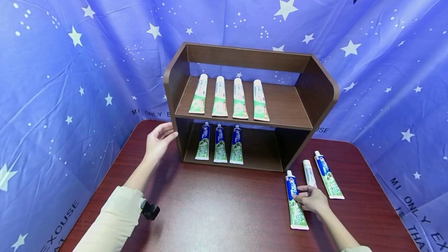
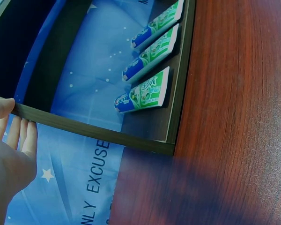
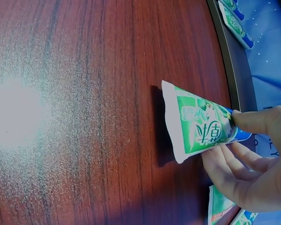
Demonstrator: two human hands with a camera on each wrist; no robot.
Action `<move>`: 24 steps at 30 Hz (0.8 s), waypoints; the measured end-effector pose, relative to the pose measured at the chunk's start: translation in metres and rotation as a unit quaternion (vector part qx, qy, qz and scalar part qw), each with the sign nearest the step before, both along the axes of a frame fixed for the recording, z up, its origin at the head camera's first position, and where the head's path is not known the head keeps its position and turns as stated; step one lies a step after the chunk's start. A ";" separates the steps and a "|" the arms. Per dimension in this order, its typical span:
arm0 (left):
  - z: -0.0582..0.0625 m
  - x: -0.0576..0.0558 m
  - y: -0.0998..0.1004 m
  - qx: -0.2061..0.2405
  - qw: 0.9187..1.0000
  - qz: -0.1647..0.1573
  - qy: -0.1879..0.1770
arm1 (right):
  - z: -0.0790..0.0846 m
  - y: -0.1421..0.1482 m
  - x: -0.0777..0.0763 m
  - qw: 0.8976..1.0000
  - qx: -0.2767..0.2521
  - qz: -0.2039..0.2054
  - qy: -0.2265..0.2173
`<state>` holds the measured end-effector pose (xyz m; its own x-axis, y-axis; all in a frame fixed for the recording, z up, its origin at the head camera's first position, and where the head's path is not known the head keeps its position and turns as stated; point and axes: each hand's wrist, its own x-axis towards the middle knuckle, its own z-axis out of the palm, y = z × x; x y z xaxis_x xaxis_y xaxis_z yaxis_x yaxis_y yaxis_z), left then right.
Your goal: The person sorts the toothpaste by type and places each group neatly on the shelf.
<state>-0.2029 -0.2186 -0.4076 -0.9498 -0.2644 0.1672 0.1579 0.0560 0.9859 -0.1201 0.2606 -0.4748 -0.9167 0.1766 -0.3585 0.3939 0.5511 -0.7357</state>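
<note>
My right hand [image 1: 312, 199] pinches a blue-and-green toothpaste tube [image 1: 292, 189] between thumb and fingers, at the right of the table. In the right wrist view the tube's flat white end [image 3: 173, 124] points away from the hand and casts a shadow on the wood. Over at the left, my left hand [image 1: 159, 143] holds the side edge of a dark brown two-tier shelf [image 1: 241, 123]. The left wrist view shows its thumb [image 2: 2, 107] on one side of that panel [image 2: 84, 127] and the fingers on the other.
Several white-and-green tubes [image 1: 219, 96] lie along the upper tier. Three blue-and-green tubes [image 1: 220, 145] line the lower tier's left part. Beside my right hand lie a white-capped tube [image 1: 309, 172], partly covered, and another blue-and-green tube [image 1: 328, 176]. Starry blue cloth [image 1: 115, 49] surrounds the table.
</note>
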 end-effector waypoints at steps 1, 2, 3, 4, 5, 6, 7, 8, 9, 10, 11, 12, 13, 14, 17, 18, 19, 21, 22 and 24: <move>0.000 0.000 0.000 0.001 1.000 0.000 0.001 | 0.000 -0.001 0.000 1.000 0.000 -0.003 -0.003; 0.000 0.000 0.000 0.001 1.000 0.001 0.002 | 0.000 -0.001 0.000 1.000 0.000 -0.007 -0.006; 0.000 0.000 0.000 0.001 1.000 0.001 0.002 | 0.000 -0.002 -0.001 1.000 -0.001 -0.008 -0.007; 0.000 0.000 0.000 0.001 1.000 0.001 0.003 | -0.001 -0.003 -0.001 1.000 -0.001 -0.011 -0.010; 0.001 0.000 0.001 0.001 1.000 0.002 0.004 | -0.001 -0.003 -0.001 1.000 -0.003 -0.011 -0.012; 0.001 0.000 0.001 0.002 1.000 0.002 0.004 | -0.001 -0.004 -0.002 1.000 -0.005 -0.013 -0.015; 0.001 0.000 0.001 0.002 1.000 0.002 0.004 | -0.001 -0.005 -0.002 1.000 -0.006 -0.013 -0.017; 0.001 0.000 0.001 0.002 1.000 0.003 0.004 | -0.001 -0.006 -0.002 1.000 -0.007 -0.014 -0.019; 0.001 0.000 0.001 0.003 1.000 0.003 0.003 | -0.001 -0.007 -0.002 1.000 -0.007 -0.014 -0.020; 0.001 0.000 0.001 0.004 1.000 0.003 0.003 | -0.001 -0.008 -0.003 1.000 -0.008 -0.015 -0.021; 0.001 0.000 0.001 0.005 1.000 0.003 0.002 | -0.001 -0.009 -0.003 1.000 -0.011 -0.015 -0.021; 0.001 0.000 0.001 0.006 1.000 0.003 0.001 | -0.001 -0.010 -0.002 1.000 -0.012 -0.017 -0.022; 0.001 0.001 0.001 0.006 1.000 0.003 0.001 | -0.001 -0.010 -0.002 0.999 -0.012 -0.019 -0.023; 0.001 0.001 0.001 0.006 1.000 0.002 0.001 | -0.001 -0.011 -0.002 0.999 -0.013 -0.022 -0.023; 0.000 0.001 0.000 0.006 1.000 -0.001 0.003 | -0.002 -0.012 -0.002 0.999 -0.027 -0.031 -0.028; 0.000 0.001 0.000 0.006 1.000 -0.001 0.004 | -0.002 -0.012 -0.002 0.998 -0.037 -0.035 -0.033; 0.000 0.001 0.000 0.006 1.000 -0.001 0.006 | -0.002 -0.012 -0.002 0.998 -0.045 -0.038 -0.037; 0.000 0.000 0.000 0.007 1.000 -0.001 0.006 | -0.003 -0.011 -0.003 0.996 -0.063 -0.042 -0.045; 0.000 0.000 0.000 0.008 1.000 -0.001 0.006 | -0.004 -0.011 -0.003 0.995 -0.070 -0.045 -0.049; 0.001 0.000 0.000 0.008 1.000 -0.001 0.006 | -0.003 -0.011 -0.004 0.994 -0.078 -0.047 -0.053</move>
<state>-0.2024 -0.2187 -0.4071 -0.9484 -0.2654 0.1736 0.1689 0.0407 0.9848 -0.1243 0.2497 -0.4780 -0.8543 0.1947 -0.4819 0.5183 0.3896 -0.7613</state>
